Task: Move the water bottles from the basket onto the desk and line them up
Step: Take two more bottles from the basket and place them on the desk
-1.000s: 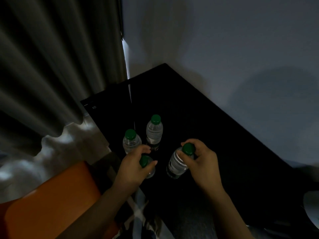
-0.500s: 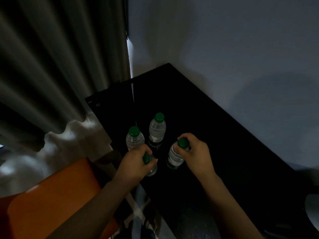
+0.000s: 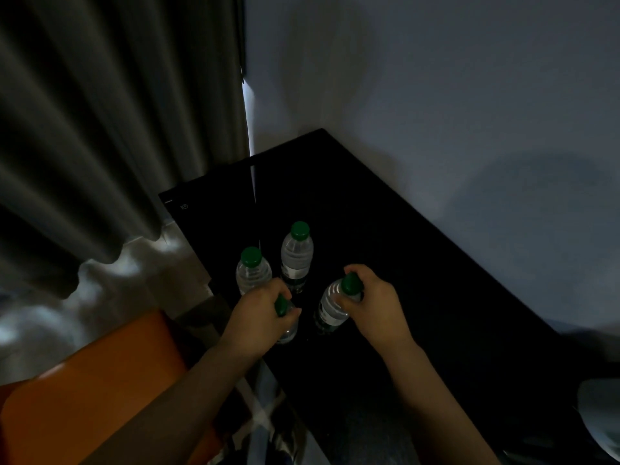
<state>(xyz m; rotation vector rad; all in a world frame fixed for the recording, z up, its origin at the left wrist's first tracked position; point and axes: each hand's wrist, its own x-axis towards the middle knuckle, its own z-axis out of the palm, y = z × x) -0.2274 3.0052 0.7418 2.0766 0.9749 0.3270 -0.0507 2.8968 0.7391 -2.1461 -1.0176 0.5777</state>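
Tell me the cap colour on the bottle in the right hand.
Green. The head view shows it best, where the cap sticks out of the right hand.

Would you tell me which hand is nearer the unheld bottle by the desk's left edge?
Left: the left hand sits just in front of that bottle; the right hand is farther right, gripping another bottle.

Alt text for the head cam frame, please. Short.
On a black desk, the left hand grips the near bottle and the right hand grips the right bottle, both by their green-capped tops. The rear-left bottle and rear-right bottle stand upright behind them; grey curtain at left, orange seat lower left.
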